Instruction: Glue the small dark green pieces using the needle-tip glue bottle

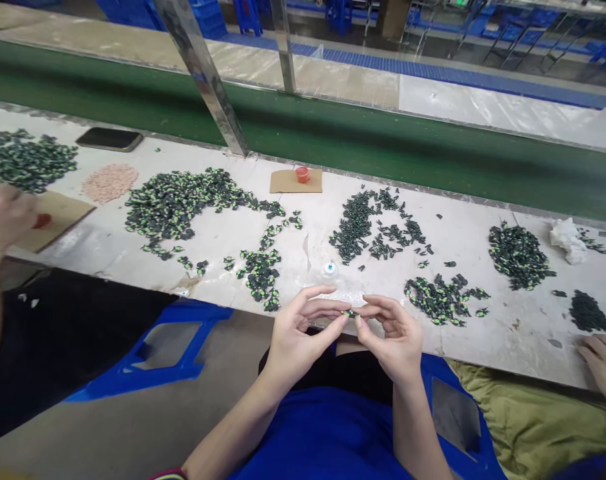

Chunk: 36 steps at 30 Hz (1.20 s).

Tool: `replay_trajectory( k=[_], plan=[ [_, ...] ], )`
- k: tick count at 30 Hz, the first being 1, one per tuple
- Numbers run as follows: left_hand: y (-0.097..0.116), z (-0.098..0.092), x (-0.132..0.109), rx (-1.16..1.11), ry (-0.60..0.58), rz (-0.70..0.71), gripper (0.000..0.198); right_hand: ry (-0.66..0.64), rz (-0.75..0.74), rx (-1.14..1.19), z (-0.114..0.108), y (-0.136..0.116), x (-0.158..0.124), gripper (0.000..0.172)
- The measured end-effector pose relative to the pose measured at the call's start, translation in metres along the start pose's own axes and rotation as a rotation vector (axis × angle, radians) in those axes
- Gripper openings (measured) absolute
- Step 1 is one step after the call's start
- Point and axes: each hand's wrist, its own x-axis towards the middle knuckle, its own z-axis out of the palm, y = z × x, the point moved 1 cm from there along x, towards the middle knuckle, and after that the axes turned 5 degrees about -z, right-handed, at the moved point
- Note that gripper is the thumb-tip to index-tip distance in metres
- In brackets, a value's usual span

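Observation:
Between the fingertips of both hands is a small black and yellow-green part (pixel 351 313), too small to name more exactly. My left hand (pixel 305 327) pinches its left end, and my right hand (pixel 390 333) grips the right end with thumb and forefinger. Just beyond them on the table stands a small white bottle with a blue tip (pixel 329 269). Left of my hands lies a pile of black and green parts (pixel 263 277). A similar pile (pixel 440 299) is to the right, and a heap of small dark pieces (pixel 355 227) lies farther back.
A red cup (pixel 302 175) sits on cardboard (pixel 283 181) at the back. Large piles (pixel 183 200) and pink pieces (pixel 110 183) spread leftward, near a phone (pixel 109 139). Co-workers' hands (pixel 5 213) show at both sides. A metal post (pixel 207 80) rises behind, before a green conveyor belt (pixel 383 147).

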Motion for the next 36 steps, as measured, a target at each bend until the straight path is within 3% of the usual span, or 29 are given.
replay_trajectory(
  k=[11, 22, 36],
  plan=[
    [0.002, 0.000, -0.002, 0.022, 0.032, -0.035, 0.028, 0.013, -0.041, -0.063, 0.000, -0.006, -0.001, 0.022],
    [0.000, 0.003, 0.001, 0.004, 0.087, -0.071, 0.025, 0.025, -0.153, -0.267, 0.004, -0.001, -0.009, 0.024],
    [-0.006, 0.007, 0.000, -0.032, 0.043, -0.145, 0.030, 0.028, -0.064, -0.180, 0.003, 0.002, -0.006, 0.022]
  ],
)
